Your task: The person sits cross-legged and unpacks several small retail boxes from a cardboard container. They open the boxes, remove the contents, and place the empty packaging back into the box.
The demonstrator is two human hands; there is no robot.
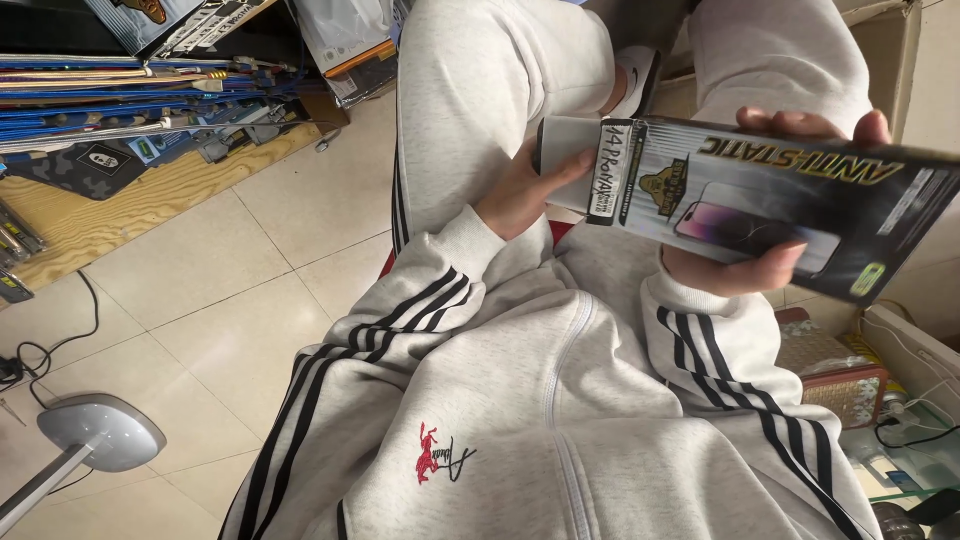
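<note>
Above the grey-tracksuited lap [560, 400]: flat black screen-protector box [760, 205], likely light, stiff and slick, pinched at opposite ends by left hand [525, 190] and right hand [770, 255].

Flat black-and-silver screen-protector box [770, 205] (phone picture on its face) held roughly level at right, over the lap, tilted slightly down to the right, white inner tray protruding left.

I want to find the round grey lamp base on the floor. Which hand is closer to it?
Left. The left hand holds the near end of the black box, on the side of the grey lamp base. The right hand grips the box's farther side.
</note>
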